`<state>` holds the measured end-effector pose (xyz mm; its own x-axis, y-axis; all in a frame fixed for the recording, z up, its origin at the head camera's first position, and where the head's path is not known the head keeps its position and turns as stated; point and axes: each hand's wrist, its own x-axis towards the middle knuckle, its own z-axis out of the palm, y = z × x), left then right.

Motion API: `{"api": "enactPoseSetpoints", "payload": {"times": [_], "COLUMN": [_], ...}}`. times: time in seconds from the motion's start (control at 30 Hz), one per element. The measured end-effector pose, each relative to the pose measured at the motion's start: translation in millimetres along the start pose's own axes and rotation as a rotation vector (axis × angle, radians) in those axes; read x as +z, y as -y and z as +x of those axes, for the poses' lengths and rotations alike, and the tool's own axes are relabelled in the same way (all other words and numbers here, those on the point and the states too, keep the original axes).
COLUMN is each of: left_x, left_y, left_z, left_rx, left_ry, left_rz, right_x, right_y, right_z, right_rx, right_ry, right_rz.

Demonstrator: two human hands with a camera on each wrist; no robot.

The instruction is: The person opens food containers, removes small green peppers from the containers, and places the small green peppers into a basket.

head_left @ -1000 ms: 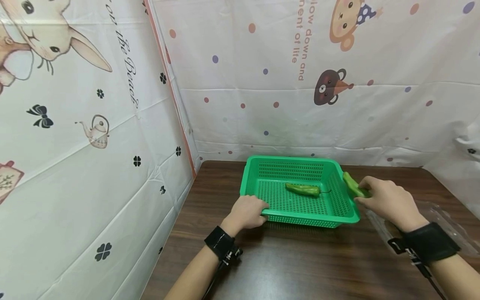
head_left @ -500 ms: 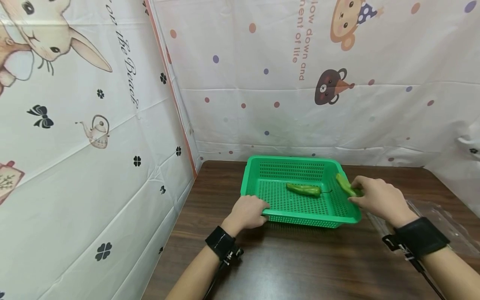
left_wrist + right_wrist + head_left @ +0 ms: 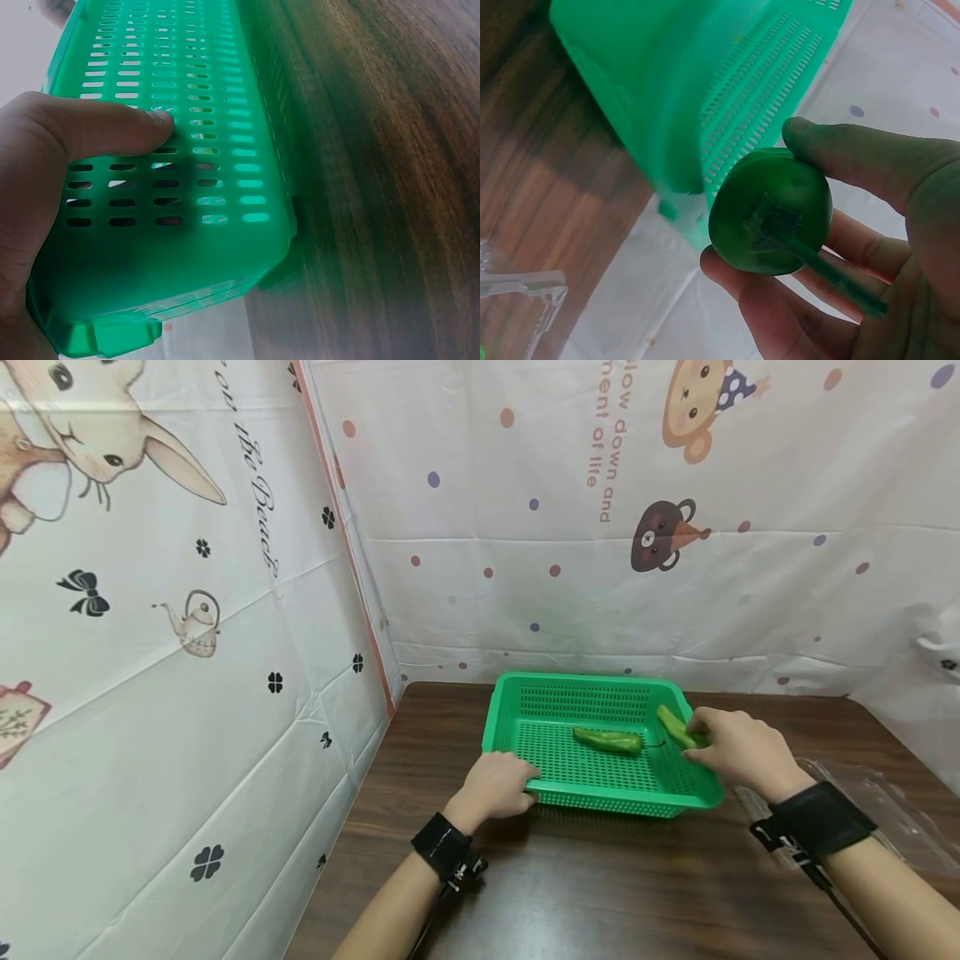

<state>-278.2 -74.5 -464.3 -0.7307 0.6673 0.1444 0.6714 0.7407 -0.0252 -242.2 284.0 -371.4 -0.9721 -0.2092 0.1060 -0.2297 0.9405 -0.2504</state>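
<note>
A green plastic basket with slotted walls stands on the dark wooden table. My left hand grips its front rim near the left corner; in the left wrist view the thumb presses the outside of the wall. One long green pepper lies on the basket floor. Over the basket's right side, my right hand pinches a second green pepper between thumb and fingers. The right wrist view shows that held pepper stem end first, its stem pointing toward the palm.
A clear plastic container lies on the table to the right, partly behind the right forearm. White printed sheets hang behind the table and along its left side. Each wrist wears a black strap with a small camera.
My right hand has carried the held pepper leftward, from outside the basket's right rim to over its inside. The left hand, basket and lying pepper have stayed put.
</note>
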Motion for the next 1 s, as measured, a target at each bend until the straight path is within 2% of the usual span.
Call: {"api": "enactPoseSetpoints", "payload": {"times": [0.5,1.0], "left_x": [-1.2,0.8], "left_y": [-0.1,1.0], "left_z": [0.1,-1.3], "left_rx": [0.004,0.008], "left_ry": [-0.001,-0.014], "left_rz": [0.012,0.023], "right_x": [4.0,13.1], "right_y": [15.9,21.8], "right_z": [14.7,32.9], "right_rx": [-0.049,-0.063], "right_ry": [0.01,0.07], "right_rz": [-0.019,-0.031]}}
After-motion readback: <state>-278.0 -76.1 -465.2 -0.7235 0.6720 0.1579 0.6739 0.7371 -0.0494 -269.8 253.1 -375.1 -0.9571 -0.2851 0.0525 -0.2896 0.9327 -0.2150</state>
